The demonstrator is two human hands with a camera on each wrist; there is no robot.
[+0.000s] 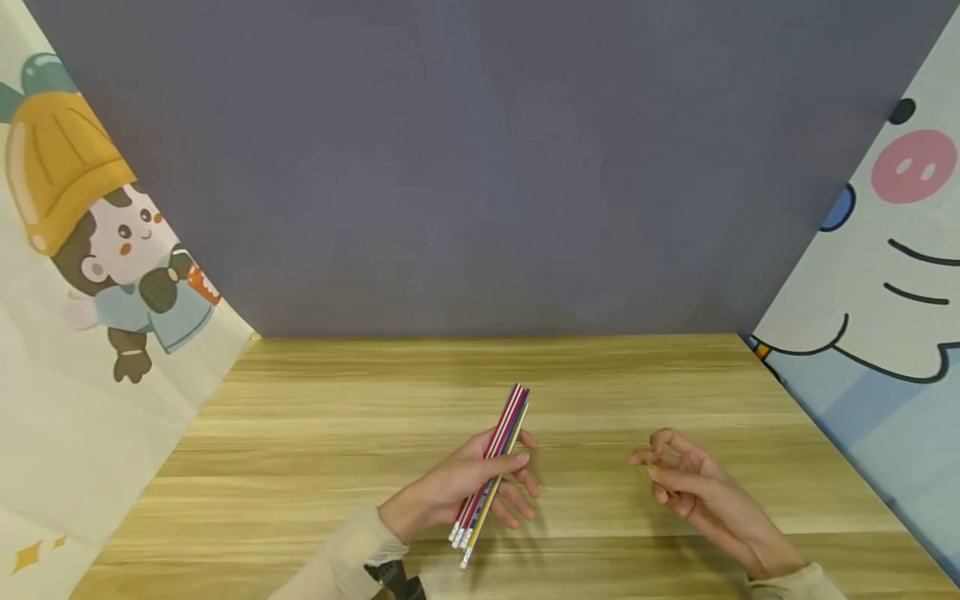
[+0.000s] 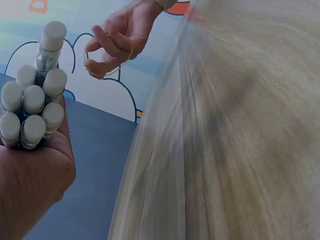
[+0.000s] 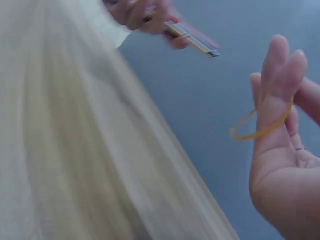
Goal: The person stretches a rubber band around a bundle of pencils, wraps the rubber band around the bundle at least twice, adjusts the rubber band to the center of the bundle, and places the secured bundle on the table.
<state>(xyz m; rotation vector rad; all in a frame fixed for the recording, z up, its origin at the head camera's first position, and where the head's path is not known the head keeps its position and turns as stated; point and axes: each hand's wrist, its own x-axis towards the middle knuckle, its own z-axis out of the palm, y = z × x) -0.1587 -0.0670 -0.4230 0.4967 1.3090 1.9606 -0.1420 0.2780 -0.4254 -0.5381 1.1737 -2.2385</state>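
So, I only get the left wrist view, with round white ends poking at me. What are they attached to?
Observer: Slim pencils; red, blue and yellow show along their lengths in the head view.
Operator: Oh! And where's the thumb on the hand holding them?
Observer: The left hand has its thumb lying across the bundle.
Operator: Fun. Is anything pictured off to the person's left?
Observer: Yes, a cartoon figure in a yellow hat.

Multicoloured pencils (image 1: 506,429) (white erasers (image 2: 34,99) nearest) slant in left fingers (image 1: 515,502); a yellow rubber band (image 3: 257,134) loops round right fingers (image 3: 273,107).
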